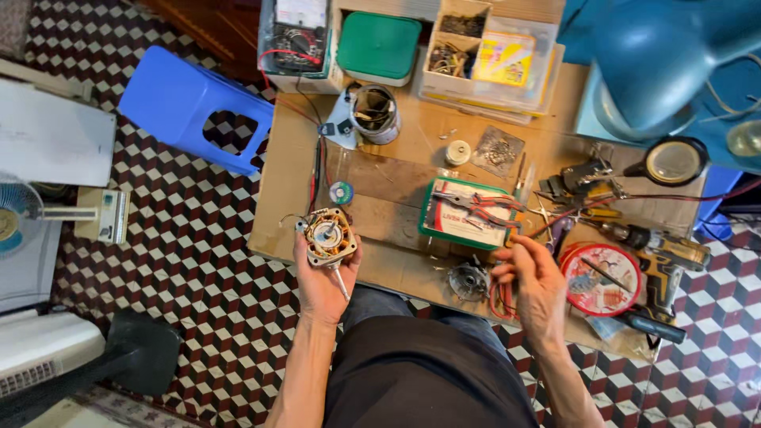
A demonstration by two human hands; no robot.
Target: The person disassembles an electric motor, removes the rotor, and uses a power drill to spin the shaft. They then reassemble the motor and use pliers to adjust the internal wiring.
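My left hand (321,277) grips a small electric motor stator (330,236) with copper windings, thin wires trailing from it and a metal shaft pointing down toward me. It is held over the near left edge of the wooden workbench (380,214). My right hand (533,279) hovers over the bench's near edge with fingers curled around a thin tool or wire that I cannot make out. A round metal motor cover (467,281) lies on the bench between my hands. A green-rimmed tin (464,214) with red-handled pliers (485,208) sits just beyond.
A cordless drill (662,257) and a round red lid (600,279) lie at the right. A blue desk lamp (658,55), a magnifier (672,161), parts boxes (483,51), a green tub (378,46) and a multimeter (293,36) line the back. A blue plastic stool (194,107) stands on the chequered floor.
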